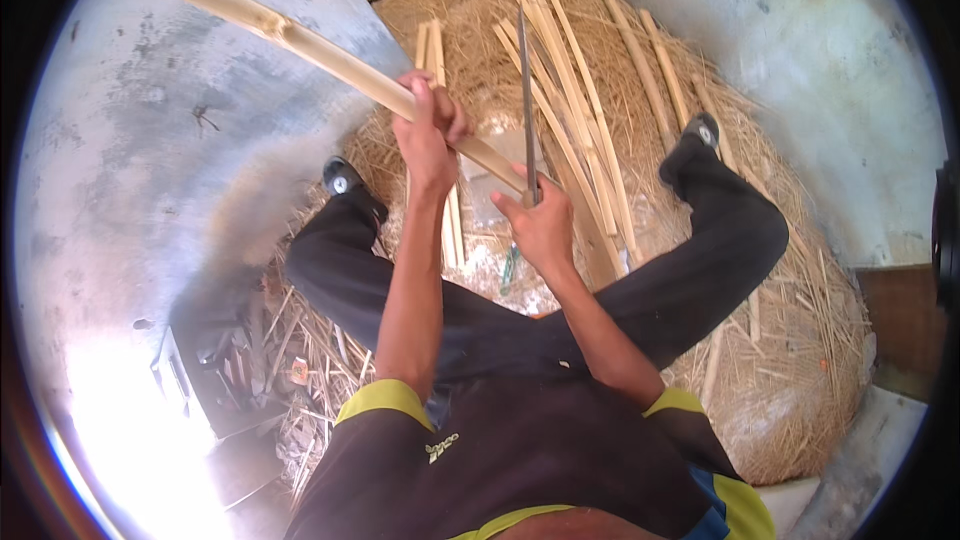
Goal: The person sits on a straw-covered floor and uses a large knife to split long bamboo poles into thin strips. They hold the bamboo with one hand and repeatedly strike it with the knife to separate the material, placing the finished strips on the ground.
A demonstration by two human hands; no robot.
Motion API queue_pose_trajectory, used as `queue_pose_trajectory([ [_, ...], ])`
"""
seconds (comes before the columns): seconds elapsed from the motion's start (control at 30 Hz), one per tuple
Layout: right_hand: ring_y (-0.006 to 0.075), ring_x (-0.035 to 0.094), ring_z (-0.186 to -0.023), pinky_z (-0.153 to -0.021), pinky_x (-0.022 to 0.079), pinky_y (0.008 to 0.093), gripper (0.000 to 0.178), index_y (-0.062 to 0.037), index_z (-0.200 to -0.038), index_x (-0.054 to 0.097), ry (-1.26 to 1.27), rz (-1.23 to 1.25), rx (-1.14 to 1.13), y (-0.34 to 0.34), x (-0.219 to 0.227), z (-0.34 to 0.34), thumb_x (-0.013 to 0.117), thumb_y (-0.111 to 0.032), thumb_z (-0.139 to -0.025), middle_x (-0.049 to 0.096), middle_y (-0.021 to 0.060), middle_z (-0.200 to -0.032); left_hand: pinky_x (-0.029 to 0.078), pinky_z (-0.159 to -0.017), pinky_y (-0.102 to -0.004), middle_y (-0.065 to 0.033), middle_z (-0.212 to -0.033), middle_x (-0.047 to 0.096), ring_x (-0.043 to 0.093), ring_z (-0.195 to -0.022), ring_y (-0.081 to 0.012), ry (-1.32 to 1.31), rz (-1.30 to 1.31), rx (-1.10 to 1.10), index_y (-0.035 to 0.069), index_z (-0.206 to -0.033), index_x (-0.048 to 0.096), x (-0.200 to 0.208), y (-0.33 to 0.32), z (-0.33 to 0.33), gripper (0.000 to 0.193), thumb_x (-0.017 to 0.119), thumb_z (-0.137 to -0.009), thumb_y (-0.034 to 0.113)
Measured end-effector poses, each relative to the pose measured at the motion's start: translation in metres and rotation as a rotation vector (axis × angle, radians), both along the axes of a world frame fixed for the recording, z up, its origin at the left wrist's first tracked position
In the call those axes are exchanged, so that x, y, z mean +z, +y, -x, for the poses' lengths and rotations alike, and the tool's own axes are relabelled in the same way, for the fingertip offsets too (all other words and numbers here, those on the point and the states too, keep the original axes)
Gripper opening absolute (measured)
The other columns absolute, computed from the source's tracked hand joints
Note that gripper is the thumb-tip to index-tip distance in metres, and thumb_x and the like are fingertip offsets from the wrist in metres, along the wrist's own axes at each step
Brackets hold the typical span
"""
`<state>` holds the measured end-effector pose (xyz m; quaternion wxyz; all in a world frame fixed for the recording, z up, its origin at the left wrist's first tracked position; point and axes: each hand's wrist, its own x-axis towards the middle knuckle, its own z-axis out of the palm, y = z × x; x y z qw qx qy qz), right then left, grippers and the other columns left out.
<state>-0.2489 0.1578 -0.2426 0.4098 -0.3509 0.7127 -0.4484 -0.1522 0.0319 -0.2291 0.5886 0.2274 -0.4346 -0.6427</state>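
Observation:
A long pale bamboo pole slants from the upper left down toward the middle. My left hand is closed around it, some way above its lower end. My right hand grips a long, narrow-bladed knife whose dark blade points away from me. The pole's lower end meets the knife near its handle, by my right thumb; whether the blade has entered the bamboo I cannot tell. Beyond my right hand, several split bamboo strips lie on the floor. More strips lie beneath my left forearm.
I sit with bent legs spread to either side. Straw-like shavings cover the floor. Round bamboo poles lie by my right foot. Pale walls rise on both sides. A small green object lies between my legs, and scraps are heaped at left.

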Motion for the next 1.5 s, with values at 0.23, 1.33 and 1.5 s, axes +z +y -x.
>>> queue_pose_trajectory([
  [0.23, 0.0308, 0.065, -0.071, -0.067, 0.049, 0.0362, 0.065, 0.0017, -0.124, 0.054, 0.17, 0.18, -0.152, -0.012, -0.025, -0.009, 0.081, -0.021, -0.068, 0.067, 0.0189, -0.079, 0.052, -0.081, -0.0413, -0.0057, -0.067, 0.047, 0.066, -0.08, -0.0301, -0.099, 0.105, -0.132, 0.006, -0.106, 0.038, 0.018, 0.022, -0.005, 0.026, 0.031, -0.104, 0.03],
  [1.33, 0.0216, 0.054, -0.051, -0.054, 0.04, 0.0363, 0.043, 0.0048, -0.074, 0.059, 0.079, 0.239, -0.044, 0.055, -0.014, 0.037, 0.055, -0.034, -0.092, 0.051, 0.0141, -0.053, 0.014, -0.04, -0.0253, 0.002, -0.052, 0.02, 0.015, -0.043, -0.0079, -0.259, 0.552, 0.606, 0.012, -0.074, 0.028, 0.18, -0.002, -0.036, 0.044, 0.033, -0.101, 0.046],
  [1.5, 0.0052, 0.039, -0.044, -0.042, 0.03, 0.0223, 0.039, -0.0009, -0.084, 0.057, -0.007, 0.244, -0.046, 0.077, -0.003, 0.053, 0.042, -0.034, -0.1, 0.044, -0.0004, -0.055, 0.014, -0.039, -0.0254, 0.0014, -0.051, 0.021, 0.014, -0.043, -0.0073, -0.28, 0.543, 0.589, 0.014, -0.073, 0.026, 0.168, -0.006, -0.025, 0.052, 0.027, -0.097, 0.06],
])
